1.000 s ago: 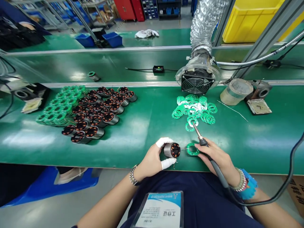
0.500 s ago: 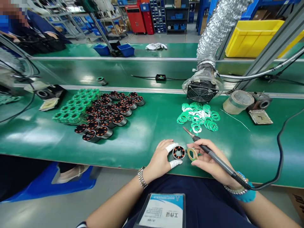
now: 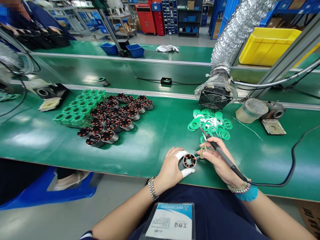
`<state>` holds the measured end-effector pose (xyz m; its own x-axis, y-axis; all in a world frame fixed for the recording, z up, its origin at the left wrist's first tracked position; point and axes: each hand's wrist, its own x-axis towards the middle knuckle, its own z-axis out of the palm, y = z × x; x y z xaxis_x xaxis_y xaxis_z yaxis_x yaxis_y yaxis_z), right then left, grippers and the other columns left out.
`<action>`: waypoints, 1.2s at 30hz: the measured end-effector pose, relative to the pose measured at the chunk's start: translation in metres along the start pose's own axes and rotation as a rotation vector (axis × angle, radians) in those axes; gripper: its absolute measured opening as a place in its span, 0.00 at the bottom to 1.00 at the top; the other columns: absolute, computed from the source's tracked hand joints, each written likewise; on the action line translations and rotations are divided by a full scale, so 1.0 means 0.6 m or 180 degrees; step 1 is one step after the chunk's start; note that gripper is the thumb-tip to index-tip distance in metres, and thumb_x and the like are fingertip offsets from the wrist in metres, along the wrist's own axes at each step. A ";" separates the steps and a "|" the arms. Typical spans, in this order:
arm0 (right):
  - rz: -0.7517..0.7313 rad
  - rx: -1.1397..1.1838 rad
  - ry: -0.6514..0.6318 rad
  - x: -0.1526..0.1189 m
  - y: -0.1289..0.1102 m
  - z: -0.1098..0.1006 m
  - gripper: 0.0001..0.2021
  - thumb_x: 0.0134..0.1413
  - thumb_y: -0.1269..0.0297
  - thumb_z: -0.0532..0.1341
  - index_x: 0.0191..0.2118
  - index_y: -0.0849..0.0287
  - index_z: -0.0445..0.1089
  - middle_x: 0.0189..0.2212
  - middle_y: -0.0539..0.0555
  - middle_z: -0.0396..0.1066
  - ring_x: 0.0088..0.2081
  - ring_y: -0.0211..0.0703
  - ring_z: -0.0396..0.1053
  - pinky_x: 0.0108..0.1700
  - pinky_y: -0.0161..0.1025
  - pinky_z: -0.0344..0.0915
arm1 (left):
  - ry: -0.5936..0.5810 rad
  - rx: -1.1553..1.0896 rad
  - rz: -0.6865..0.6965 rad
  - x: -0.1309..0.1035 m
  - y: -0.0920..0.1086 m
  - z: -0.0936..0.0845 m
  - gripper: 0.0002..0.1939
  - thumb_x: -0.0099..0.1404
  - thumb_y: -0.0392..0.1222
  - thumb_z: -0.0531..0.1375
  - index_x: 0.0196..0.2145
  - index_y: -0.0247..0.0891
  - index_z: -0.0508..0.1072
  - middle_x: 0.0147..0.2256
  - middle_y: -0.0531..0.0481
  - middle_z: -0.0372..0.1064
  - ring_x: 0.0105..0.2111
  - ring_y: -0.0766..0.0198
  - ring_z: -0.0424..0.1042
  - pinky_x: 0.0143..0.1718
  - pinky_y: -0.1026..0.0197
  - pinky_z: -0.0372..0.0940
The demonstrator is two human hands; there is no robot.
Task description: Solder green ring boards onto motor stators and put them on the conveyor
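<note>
Head view, lower middle of the frame: my left hand holds the core; my right hand pinches the ring (iron carried too). Since half a second ago, the ring has turned more edge-on, so it remains unseated, beside the core.

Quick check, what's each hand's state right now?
Left hand: closed around a metal cylinder.
Right hand: closed, holding a soldering iron and a flat ring.
</note>
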<state>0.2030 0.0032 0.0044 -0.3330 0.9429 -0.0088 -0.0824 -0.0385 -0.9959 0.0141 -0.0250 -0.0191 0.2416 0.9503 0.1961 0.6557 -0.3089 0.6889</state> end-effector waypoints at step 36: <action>-0.1533 -0.2179 -0.0454 -0.022 0.009 -0.020 0.15 0.55 0.75 0.55 0.48 0.58 0.61 0.41 0.57 0.70 0.44 0.42 0.70 0.45 0.40 0.69 | -0.0096 -0.0169 0.0167 -0.011 -0.012 -0.006 0.25 0.58 0.48 0.60 0.52 0.39 0.63 0.46 0.42 0.70 0.49 0.53 0.67 0.55 0.43 0.57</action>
<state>0.2184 -0.0053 -0.0020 -0.5263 0.7525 0.3959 0.3257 0.6085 -0.7236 0.0052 -0.0287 -0.0227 0.2967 0.9310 0.2124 0.6029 -0.3551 0.7144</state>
